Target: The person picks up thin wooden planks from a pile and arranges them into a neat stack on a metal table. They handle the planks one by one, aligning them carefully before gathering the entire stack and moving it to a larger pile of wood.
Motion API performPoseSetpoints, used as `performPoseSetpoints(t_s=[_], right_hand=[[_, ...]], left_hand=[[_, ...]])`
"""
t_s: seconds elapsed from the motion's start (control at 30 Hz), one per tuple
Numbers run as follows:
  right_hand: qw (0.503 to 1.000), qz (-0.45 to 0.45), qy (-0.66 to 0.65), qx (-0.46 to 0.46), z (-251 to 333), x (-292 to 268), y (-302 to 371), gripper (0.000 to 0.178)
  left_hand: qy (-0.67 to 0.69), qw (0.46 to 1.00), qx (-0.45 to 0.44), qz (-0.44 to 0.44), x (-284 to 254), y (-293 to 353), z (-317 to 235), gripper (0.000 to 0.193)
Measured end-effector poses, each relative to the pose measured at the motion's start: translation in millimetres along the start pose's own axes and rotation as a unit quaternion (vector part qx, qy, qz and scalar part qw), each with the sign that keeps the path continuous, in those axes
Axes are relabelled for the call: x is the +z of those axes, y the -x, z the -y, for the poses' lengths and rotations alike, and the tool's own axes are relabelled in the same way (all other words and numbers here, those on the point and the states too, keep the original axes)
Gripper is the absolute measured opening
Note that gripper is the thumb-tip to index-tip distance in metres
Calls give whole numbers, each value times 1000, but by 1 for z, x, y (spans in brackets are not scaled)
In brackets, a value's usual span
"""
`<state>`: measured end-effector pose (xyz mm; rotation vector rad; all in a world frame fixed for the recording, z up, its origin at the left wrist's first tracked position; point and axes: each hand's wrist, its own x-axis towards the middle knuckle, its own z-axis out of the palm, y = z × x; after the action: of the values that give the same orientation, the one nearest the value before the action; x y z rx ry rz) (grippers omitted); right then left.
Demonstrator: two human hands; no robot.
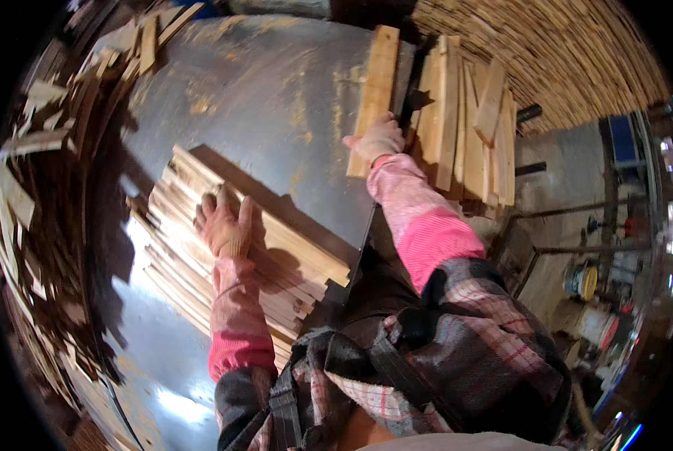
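On metal table [276, 98], left hand [224, 225] flat on slat stack [291, 263], right hand [378, 143] prob. gripping plank [374, 83].

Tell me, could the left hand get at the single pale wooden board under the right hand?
Probably yes: the left hand rests on the stacked wooden slats, and only bare grey metal tabletop lies before the pale wooden board.

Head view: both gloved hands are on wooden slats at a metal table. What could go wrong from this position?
1. The right hand grips a single plank that lies at the metal table edge; it could tip off toward the loose boards beside it.
2. The left hand presses on an unevenly stacked pile of slats; the layers could slide.
3. Rough cut wood may splinter through the gloves.
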<state>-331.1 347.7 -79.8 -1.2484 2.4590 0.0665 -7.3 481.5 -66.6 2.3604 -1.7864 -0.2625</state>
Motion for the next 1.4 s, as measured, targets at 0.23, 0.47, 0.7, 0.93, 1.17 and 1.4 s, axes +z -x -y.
performPoseSetpoints(t_s=[0.23,0.47,0.7,0.93,1.17,1.4], right_hand=[[828,178,-485,-220,-28,-7,60,58],[682,465,-462,-325,-30,18,124,63],[728,474,-253,-425,-15,94,134,61],[752,439,-236,-432,-3,53,152,46],[844,215,-67,-486,-33,59,131,52],[957,-203,-193,-83,-162,-109,-21,65]], left_hand=[[13,982,31,-186,20,11,46,63],[4,996,27,-88,-8,11,22,63],[-19,997,-45,-60,-16,41,58,70],[78,966,-166,-182,-46,99,128,63],[218,953,-26,-207,-50,101,82,53],[272,944,92,-161,-38,82,20,49]])
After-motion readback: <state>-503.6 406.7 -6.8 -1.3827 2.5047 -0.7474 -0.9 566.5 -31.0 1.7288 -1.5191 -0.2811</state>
